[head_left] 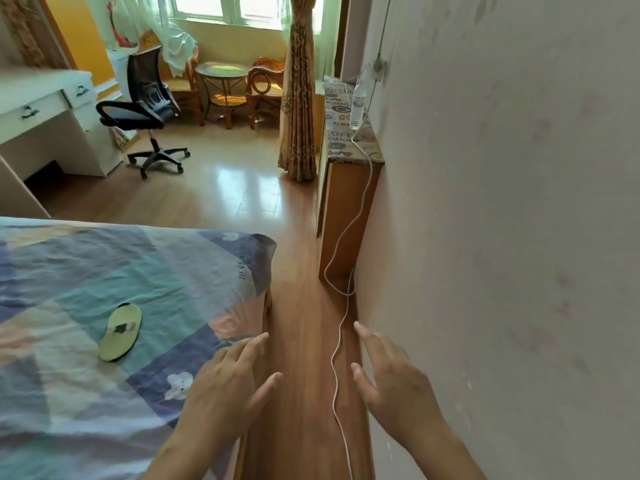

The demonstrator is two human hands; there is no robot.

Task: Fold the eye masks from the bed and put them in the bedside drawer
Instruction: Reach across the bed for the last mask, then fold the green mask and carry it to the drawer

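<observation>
Colours and patterns of the bedroom items.
A yellow-green, black-edged eye mask [121, 331] is shown on a bedsheet [69, 271] patterned in blue, teal and peach patches.

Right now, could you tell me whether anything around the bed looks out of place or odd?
One thing: a white cable trails loose from the cabinet top down across the floor beside the bed, between both open hands, a likely snag. The eye mask lies flat, unfolded.

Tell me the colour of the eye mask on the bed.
The eye mask is pale yellow-green with a dark edge, seen in the head view.
</observation>
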